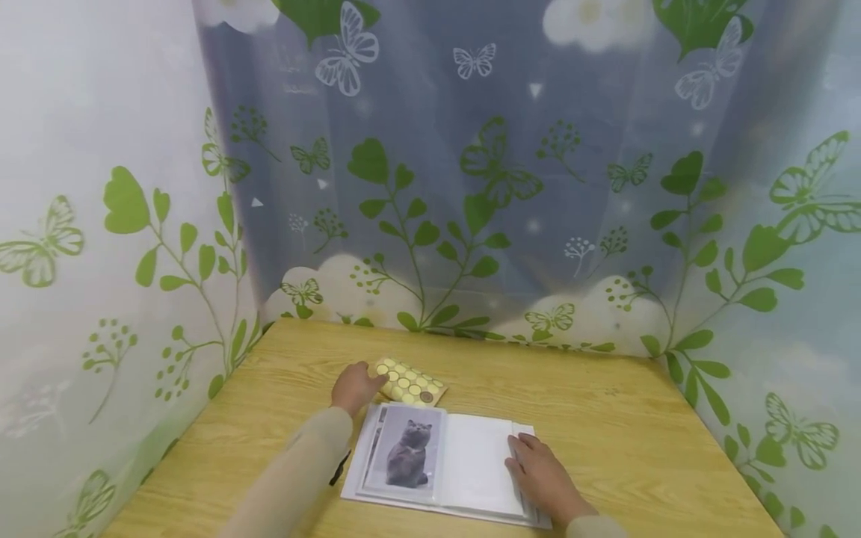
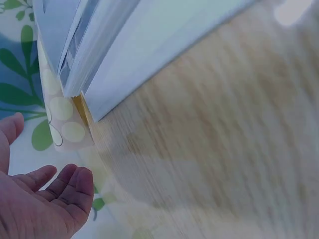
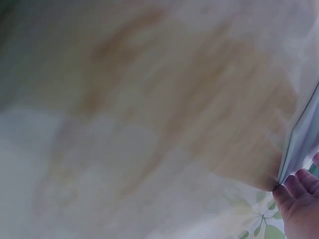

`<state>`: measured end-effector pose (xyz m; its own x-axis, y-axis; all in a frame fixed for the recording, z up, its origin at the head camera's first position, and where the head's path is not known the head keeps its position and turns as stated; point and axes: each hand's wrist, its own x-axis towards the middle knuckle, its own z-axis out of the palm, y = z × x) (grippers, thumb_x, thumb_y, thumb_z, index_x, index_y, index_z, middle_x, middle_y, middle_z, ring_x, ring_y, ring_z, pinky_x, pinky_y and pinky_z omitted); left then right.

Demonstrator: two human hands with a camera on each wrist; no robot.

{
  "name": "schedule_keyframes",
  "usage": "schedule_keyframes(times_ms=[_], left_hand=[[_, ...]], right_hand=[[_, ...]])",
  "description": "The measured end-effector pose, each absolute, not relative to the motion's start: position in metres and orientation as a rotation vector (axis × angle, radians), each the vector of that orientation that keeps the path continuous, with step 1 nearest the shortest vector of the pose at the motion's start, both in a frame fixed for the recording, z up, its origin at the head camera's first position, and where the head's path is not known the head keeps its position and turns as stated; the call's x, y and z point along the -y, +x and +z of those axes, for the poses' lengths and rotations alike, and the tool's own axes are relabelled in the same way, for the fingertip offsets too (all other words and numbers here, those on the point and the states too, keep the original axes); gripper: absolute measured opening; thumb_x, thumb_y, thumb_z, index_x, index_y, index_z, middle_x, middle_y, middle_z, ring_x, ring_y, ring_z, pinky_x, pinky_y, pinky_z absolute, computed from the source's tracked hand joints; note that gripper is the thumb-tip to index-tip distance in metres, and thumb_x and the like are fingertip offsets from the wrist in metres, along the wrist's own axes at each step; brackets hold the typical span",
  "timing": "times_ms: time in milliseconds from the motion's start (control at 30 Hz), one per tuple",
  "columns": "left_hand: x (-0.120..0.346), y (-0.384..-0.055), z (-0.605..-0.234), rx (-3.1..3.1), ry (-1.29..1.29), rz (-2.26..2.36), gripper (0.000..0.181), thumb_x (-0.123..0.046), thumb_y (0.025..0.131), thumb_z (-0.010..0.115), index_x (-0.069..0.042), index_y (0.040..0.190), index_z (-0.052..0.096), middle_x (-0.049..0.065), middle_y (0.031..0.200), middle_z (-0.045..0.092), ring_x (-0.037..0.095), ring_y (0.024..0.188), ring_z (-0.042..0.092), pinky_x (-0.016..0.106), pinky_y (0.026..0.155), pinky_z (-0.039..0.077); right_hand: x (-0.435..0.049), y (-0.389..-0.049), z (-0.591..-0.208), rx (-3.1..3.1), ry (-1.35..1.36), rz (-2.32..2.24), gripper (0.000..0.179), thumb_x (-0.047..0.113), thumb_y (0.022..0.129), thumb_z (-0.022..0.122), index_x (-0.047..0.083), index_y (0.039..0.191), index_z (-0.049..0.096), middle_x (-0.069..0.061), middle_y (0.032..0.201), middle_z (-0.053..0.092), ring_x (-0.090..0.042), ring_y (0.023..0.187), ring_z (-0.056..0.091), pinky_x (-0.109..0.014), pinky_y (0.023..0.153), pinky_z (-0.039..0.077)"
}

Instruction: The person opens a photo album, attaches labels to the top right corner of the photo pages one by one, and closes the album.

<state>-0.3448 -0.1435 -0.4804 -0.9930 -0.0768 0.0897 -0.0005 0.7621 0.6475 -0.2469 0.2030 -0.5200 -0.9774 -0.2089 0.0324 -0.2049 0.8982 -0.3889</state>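
An open photo album (image 1: 477, 463) lies on the wooden table in the head view. Its left page carries a photo of a grey cat (image 1: 409, 456); the right page is plain white. Just beyond its top edge is a sheet of round yellow stickers (image 1: 409, 382). My left hand (image 1: 358, 388) is at the sheet's left end, its fingertips overlapping it there. Loosely bent fingers (image 2: 79, 191) show in the left wrist view, with nothing held. On the album's right edge rests my right hand (image 1: 541, 474), fingertips (image 3: 280, 195) right at the cover's edge.
The wooden table (image 1: 605, 418) extends around the album on all sides. Patterned curtains (image 1: 430, 172) with green leaves and butterflies enclose the back and both sides. Something small and dark (image 1: 339, 469) shows by the album's left edge, beside my left sleeve.
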Motion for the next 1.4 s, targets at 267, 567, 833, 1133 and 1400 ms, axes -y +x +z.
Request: schedule_keyframes(times_ms=[267, 567, 833, 1133, 1400], left_hand=[[0.133, -0.357, -0.487, 2.918, 0.144, -1.000, 0.054, -0.042, 0.093, 0.065, 0.010, 0.104, 0.067, 0.032, 0.113, 0.062, 0.046, 0.104, 0.059, 0.056, 0.088, 0.051], [0.128, -0.366, -0.499, 2.964, 0.215, -0.942, 0.069, -0.052, 0.089, 0.066, 0.011, 0.116, 0.062, 0.038, 0.127, 0.049, 0.052, 0.118, 0.046, 0.063, 0.093, 0.045], [0.122, -0.364, -0.496, 2.802, 0.180, -1.190, 0.059, -0.031, 0.089, 0.073, 0.012, 0.122, 0.049, 0.029, 0.110, 0.060, 0.044, 0.104, 0.058, 0.057, 0.091, 0.050], [0.112, -0.370, -0.485, 2.505, 0.147, -1.466, 0.049, -0.013, 0.091, 0.070, 0.008, 0.130, 0.047, 0.026, 0.111, 0.063, 0.037, 0.098, 0.063, 0.048, 0.088, 0.054], [0.105, -0.370, -0.463, 2.294, 0.104, -1.710, 0.048, -0.013, 0.096, 0.065, 0.005, 0.136, 0.045, 0.024, 0.112, 0.063, 0.032, 0.092, 0.066, 0.041, 0.079, 0.058]], right_hand=[[-0.201, -0.247, -0.520, -3.057, -0.311, -0.640, 0.046, 0.021, 0.101, 0.055, -0.003, 0.140, 0.051, -0.027, 0.144, 0.045, -0.045, 0.134, 0.041, -0.060, 0.110, 0.032], [-0.198, -0.249, -0.519, -3.033, -0.277, -0.637, 0.045, 0.016, 0.101, 0.055, -0.001, 0.142, 0.050, -0.027, 0.146, 0.042, -0.045, 0.135, 0.039, -0.060, 0.110, 0.032], [-0.196, -0.250, -0.519, -3.131, -0.336, -0.602, 0.043, 0.016, 0.099, 0.058, -0.002, 0.138, 0.053, -0.028, 0.141, 0.047, -0.046, 0.131, 0.044, -0.060, 0.108, 0.035], [-0.188, -0.257, -0.516, -3.190, -0.425, -0.634, 0.044, 0.019, 0.098, 0.061, -0.002, 0.136, 0.055, -0.030, 0.137, 0.050, -0.048, 0.128, 0.046, -0.060, 0.107, 0.036], [-0.178, -0.265, -0.512, -3.211, -0.479, -0.650, 0.045, 0.020, 0.098, 0.061, -0.005, 0.134, 0.055, -0.031, 0.134, 0.052, -0.047, 0.125, 0.049, -0.060, 0.104, 0.040]])
